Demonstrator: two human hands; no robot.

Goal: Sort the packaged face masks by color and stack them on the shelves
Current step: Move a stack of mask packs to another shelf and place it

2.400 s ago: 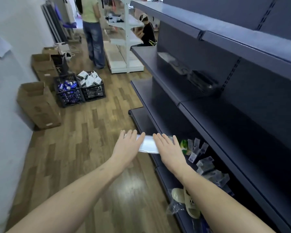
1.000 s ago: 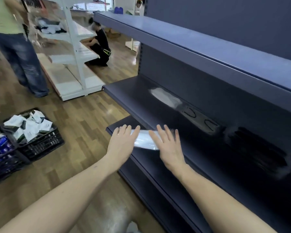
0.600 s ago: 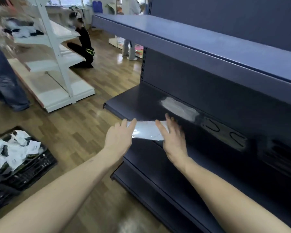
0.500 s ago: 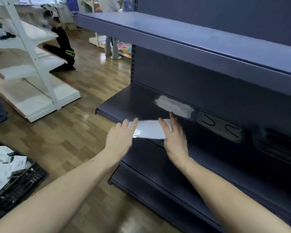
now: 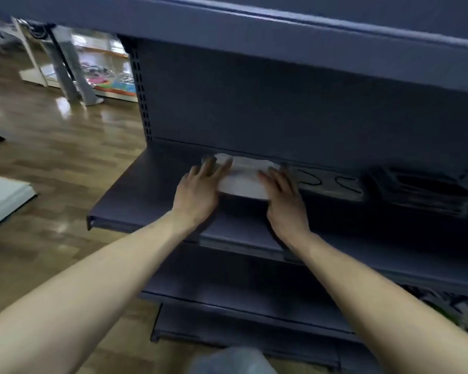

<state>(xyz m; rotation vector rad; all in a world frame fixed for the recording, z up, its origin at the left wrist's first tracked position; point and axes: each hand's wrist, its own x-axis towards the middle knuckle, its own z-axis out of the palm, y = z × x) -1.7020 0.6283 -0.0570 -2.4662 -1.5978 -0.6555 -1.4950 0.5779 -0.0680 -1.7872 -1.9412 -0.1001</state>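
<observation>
1. Left hand (image 5: 197,190): fingers straight and slightly spread, pressed flat against the left end of the white mask pack (image 5: 243,182).
2. White mask pack: lies at the back of the middle shelf (image 5: 135,201), held between both hands. Judged light, thin, floppy, with slippery film wrap; support both short ends.
3. Right hand (image 5: 284,201): fingers straight, pressed against the right end.
4. Black mask packs (image 5: 427,190): stacked further right on the same shelf, blurred.
</observation>
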